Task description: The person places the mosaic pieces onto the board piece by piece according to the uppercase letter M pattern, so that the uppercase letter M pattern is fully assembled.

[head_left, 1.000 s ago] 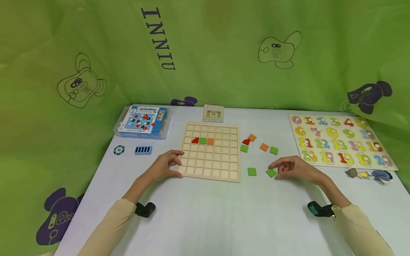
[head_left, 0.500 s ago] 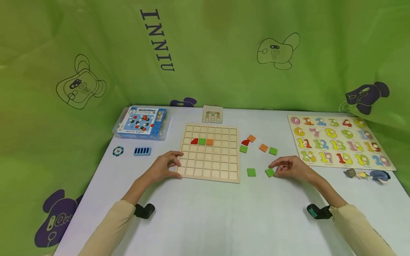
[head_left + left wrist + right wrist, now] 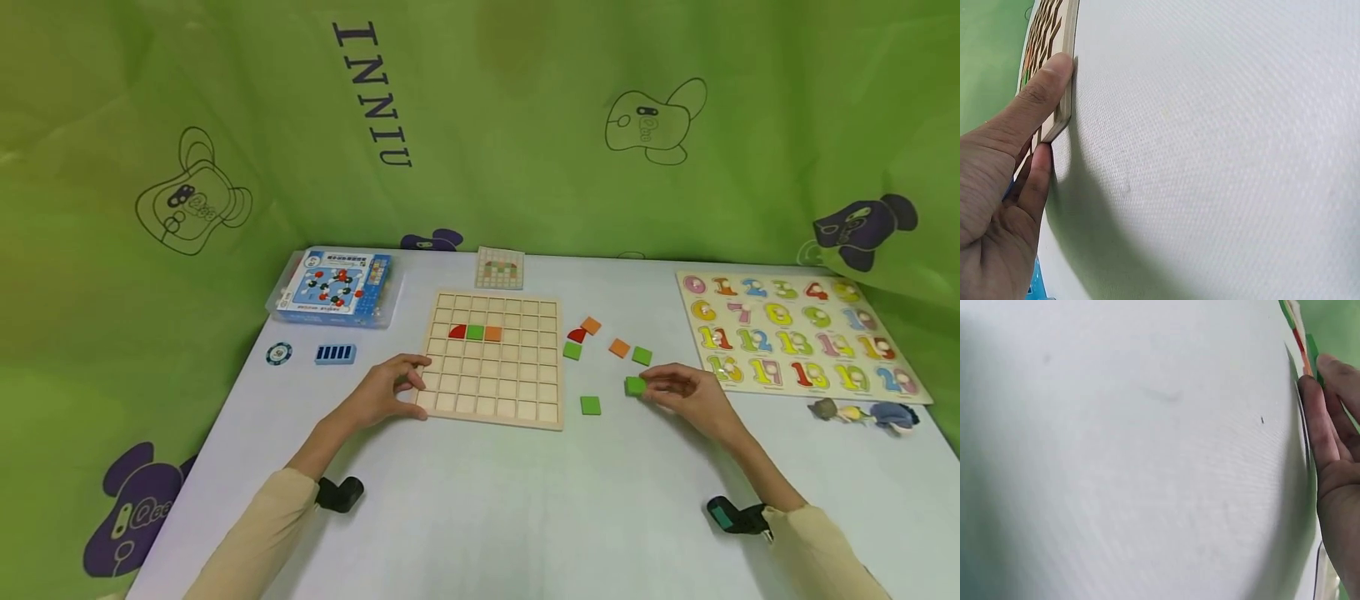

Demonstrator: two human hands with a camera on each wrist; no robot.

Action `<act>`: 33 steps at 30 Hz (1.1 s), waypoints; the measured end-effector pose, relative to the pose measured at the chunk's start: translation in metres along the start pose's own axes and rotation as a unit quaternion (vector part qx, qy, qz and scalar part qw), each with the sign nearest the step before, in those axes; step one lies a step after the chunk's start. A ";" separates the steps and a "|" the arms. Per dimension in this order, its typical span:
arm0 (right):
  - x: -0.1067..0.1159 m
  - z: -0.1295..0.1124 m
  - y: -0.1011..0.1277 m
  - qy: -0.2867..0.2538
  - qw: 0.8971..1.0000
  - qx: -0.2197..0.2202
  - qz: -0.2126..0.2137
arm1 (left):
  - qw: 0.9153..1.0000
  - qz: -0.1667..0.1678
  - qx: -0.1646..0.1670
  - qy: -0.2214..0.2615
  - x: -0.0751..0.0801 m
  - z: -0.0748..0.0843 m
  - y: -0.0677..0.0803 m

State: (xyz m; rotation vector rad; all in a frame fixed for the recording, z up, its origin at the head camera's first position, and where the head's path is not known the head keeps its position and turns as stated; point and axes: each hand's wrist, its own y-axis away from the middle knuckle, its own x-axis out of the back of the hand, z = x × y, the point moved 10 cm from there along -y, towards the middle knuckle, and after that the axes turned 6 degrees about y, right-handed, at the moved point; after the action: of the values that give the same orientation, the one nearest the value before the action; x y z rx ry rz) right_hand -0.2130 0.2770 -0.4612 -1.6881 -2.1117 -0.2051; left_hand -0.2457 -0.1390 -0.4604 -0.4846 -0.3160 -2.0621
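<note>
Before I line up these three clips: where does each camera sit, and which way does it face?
Head: on the head, looking down at the table; both forearms show.
Left wrist: low, along the tabletop; left hand gripping the wooden grid board.
Right wrist: low; right hand pinching a green tile.
Head view shares both.
</note>
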 end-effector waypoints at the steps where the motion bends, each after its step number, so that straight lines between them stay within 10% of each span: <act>1: 0.000 0.001 0.000 -0.012 1.000 0.002 0.005 | 1.000 -0.001 0.000 -0.001 0.000 0.000 0.000; 33: -0.007 0.001 -0.015 -0.071 0.986 -0.081 0.124 | 1.000 -0.002 0.000 0.002 0.001 0.001 -0.001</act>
State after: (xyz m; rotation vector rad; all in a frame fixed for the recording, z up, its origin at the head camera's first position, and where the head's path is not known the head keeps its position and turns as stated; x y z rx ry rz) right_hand -0.2268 0.2676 -0.4623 -2.0986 -2.0029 -0.1903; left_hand -0.2462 -0.1388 -0.4591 -0.4805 -0.3154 -2.0660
